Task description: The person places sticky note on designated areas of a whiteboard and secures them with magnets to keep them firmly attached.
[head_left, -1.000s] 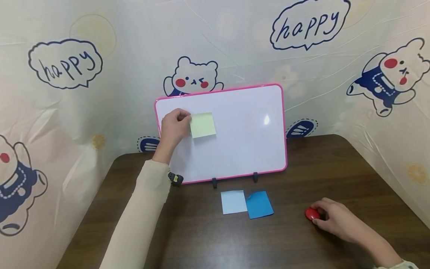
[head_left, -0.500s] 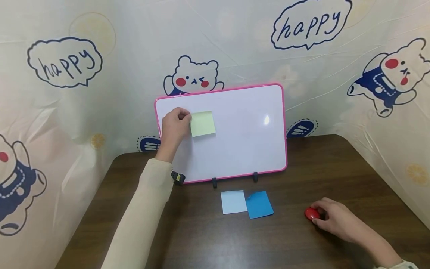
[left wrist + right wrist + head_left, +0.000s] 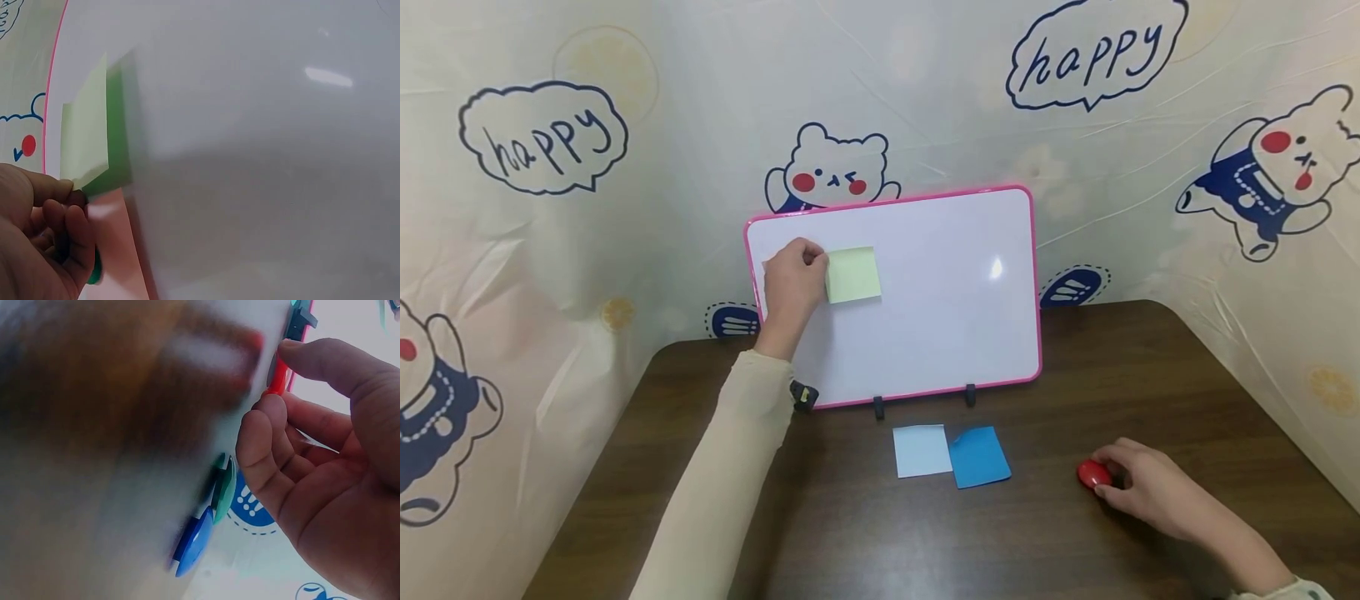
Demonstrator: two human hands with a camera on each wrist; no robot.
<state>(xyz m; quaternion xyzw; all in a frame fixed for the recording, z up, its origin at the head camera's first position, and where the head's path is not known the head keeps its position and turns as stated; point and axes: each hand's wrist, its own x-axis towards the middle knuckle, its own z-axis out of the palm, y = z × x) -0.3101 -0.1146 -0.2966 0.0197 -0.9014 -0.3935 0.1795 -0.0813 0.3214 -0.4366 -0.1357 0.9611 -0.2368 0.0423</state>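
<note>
My left hand pinches the lower left side of a pale green sticky note against the upper left of a pink-framed whiteboard. In the left wrist view, part of the note stands away from the board and shades its darker green side. A pink note lies on the board beside my fingers; behind them shows the edge of a green magnet. At the table's right, my right hand holds a red round magnet between thumb and fingers, tilted close over the tabletop.
A pale blue note and a bright blue note lie side by side before the whiteboard's black feet. In the right wrist view, green and blue magnets sit on the table near my right hand. A printed curtain hangs behind.
My left hand has shifted slightly up and right, with the green note slightly higher. My right hand has moved the red magnet slightly left.
</note>
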